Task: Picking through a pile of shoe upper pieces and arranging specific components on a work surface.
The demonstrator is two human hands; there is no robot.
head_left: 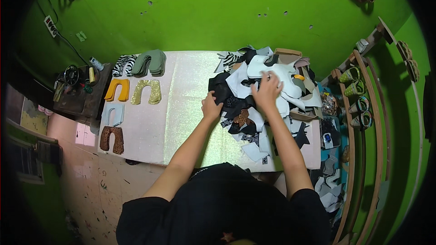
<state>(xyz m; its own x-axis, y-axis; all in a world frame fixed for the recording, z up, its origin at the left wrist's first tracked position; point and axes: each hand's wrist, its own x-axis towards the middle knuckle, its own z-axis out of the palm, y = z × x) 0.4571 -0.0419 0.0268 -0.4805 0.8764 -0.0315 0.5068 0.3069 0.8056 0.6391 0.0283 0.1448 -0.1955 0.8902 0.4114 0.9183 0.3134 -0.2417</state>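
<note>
A loose heap of cut scraps, white, black, zebra-striped and leopard-print, covers the right half of the table. At its left edge my left hand (211, 107) is closed on a black scrap (221, 87), thumb and fingers at its border. My right hand (267, 91) is over the middle of the heap, its fingers spread among white scraps (238, 81) and close to a large white cut-out sheet (287, 85). Whatever lies under its palm is hidden. Below both hands a leopard-print scrap (242, 118) rests among black ones.
Stacked U-shaped pieces stand on the table's (186, 70) left: zebra, green (150, 62), orange (117, 90), gold (146, 91), pale blue (113, 114) and leopard (112, 139). A sewing machine (71, 75) is farther left. A wooden rack (370, 122) with sandals stands right.
</note>
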